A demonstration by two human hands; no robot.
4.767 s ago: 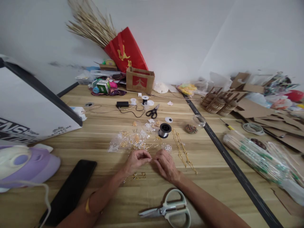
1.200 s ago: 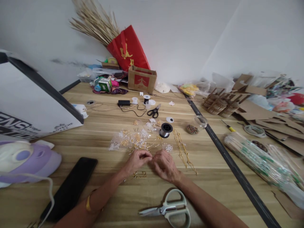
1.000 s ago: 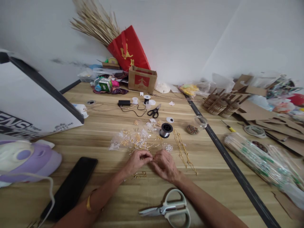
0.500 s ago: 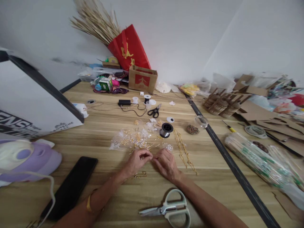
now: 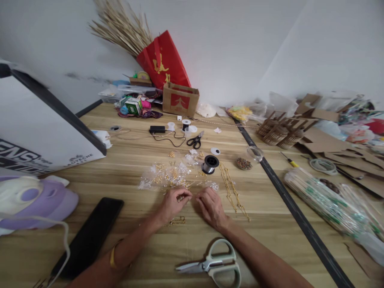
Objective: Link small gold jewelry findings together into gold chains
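Nearest the near edge of the table (image 5: pixel 126 160), pale-handled scissors (image 5: pixel 213 264) are laid flat, with a black phone (image 5: pixel 90 236) towards the near left corner. Just beyond them, a short finished length of gold chain (image 5: pixel 175 221) is seen lying under the left wrist, so part of the linking appears to be done. The left hand (image 5: pixel 172 204) is held with its fingers pressed together on a small gold piece (image 5: pixel 181 197), while the right hand (image 5: pixel 211 206) is rested beside it with fingers curled down; whether anything is pinched there cannot be told. A longer gold chain (image 5: pixel 232 192) is stretched out to the right of the hands. Further in, loose gold findings are kept in opened clear plastic bags (image 5: pixel 165 176), many still unused, which suggests much is left. A spool of wire (image 5: pixel 210 163) is stood behind them, and a small clear jar (image 5: pixel 250 157) lies tipped over, brown beads spilled at its mouth. At the far edge, a brown paper bag (image 5: pixel 180 100) and a red bag (image 5: pixel 162 60) holding dried stalks are propped against the wall.
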